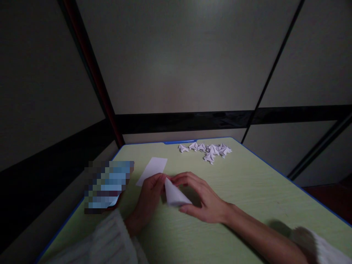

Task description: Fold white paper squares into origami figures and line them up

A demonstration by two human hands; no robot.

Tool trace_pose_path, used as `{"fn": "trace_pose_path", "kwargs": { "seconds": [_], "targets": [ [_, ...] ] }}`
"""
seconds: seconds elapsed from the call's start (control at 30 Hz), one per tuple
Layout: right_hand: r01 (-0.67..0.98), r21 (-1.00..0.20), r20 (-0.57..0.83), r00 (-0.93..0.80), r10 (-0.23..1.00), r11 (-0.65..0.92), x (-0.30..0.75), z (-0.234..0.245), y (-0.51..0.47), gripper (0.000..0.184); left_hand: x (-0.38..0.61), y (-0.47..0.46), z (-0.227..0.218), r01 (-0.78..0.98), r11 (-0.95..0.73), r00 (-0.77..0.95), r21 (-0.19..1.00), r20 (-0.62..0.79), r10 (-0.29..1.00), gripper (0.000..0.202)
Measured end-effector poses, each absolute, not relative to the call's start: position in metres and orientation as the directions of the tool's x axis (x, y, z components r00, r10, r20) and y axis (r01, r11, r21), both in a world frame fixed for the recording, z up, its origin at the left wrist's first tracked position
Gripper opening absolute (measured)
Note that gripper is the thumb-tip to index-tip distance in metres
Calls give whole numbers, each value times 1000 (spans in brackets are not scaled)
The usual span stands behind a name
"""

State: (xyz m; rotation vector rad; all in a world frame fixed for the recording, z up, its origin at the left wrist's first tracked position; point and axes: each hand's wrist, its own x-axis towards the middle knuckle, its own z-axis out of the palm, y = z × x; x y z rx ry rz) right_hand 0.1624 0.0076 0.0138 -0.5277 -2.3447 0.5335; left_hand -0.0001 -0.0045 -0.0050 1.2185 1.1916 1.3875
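Note:
A folded piece of white paper [174, 194], roughly triangular, is held just above the table between both hands. My left hand [150, 192] pinches its upper left corner, fingers closed. My right hand [202, 198] curves around the other side, fingertips near the paper's top and the thumb at its lower right corner. Part of the right fingers' contact is hidden behind the paper. Beyond my left hand a flat white sheet [154, 168] lies on the table. Several small folded paper figures [213, 150] sit in a cluster farther back.
The pale green table [261, 190] has a blue edge and a blue strip [180, 142] at its far side. On the left lies a blurred-out device [110, 187] in a dark reddish frame. Light panels with a dark band [181, 123] stand behind the table.

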Motion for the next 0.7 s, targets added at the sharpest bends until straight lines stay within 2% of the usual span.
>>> {"fn": "trace_pose_path", "kwargs": {
  "seconds": [0.07, 0.13, 0.2, 0.33, 0.4, 0.5, 0.57, 0.7],
  "targets": [
    [242, -721, 427, -582, 692, 649, 160, 14, 7, 29, 1, -7, 0, 43, -154, -88, 987, 157, 984, 17],
    [244, -847, 299, -517, 802, 473, 157, 12, 7, 29, 3, -9, 4, 90, -182, -114, 979, 191, 975, 17],
    [224, -905, 205, -518, 830, 363, 154, 10, 7, 30, 5, -11, 6, 116, -207, -129, 971, 222, 967, 17],
    [151, -980, 10, -623, 782, 133, 149, 4, 5, 33, 6, -13, 8, 151, -252, -118, 956, 271, 955, 18],
    [143, -985, -15, -637, 770, 99, 147, 3, 5, 35, 7, -14, 9, 170, -274, -92, 947, 292, 952, 18],
    [169, -970, 25, -648, 761, 175, 147, 2, 6, 39, 8, -15, 9, 192, -340, -59, 921, 357, 932, 19],
    [178, -969, 8, -674, 739, 173, 148, 2, 7, 41, 8, -14, 7, 189, -354, -47, 916, 368, 929, 19],
    [164, -980, -31, -692, 721, 115, 150, 2, 8, 43, 7, -9, 1, 111, -234, -18, 966, 237, 971, 20]
  ]
}}
